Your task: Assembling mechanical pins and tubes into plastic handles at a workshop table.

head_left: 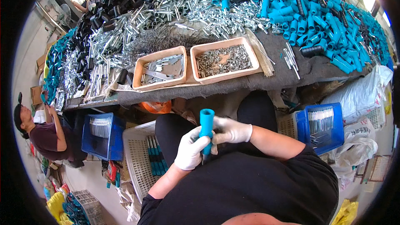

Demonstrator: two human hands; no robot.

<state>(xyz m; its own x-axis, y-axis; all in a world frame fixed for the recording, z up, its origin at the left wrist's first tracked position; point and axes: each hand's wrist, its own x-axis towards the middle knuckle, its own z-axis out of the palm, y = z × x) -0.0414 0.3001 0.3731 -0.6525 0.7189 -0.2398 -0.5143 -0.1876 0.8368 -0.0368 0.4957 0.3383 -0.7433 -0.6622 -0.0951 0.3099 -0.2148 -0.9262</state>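
The held tube (207, 118) is smooth, semi-gloss teal plastic. Both gloves (237, 131) are matt white knit cloth. The bench cover (300, 73) is rough grey cloth. At 1 o'clock, a pale plastic tray (229, 75) contains small bright metal parts (242, 56). Fittings (280, 18) at 2 o'clock are glossy plastic; metal pieces (118, 48) at 10 o'clock appear plated, though distant.

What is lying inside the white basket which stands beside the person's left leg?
Several long teal-and-silver pieces lie side by side in the white basket. The left leg and left forearm cover part; what is there cannot be seen.
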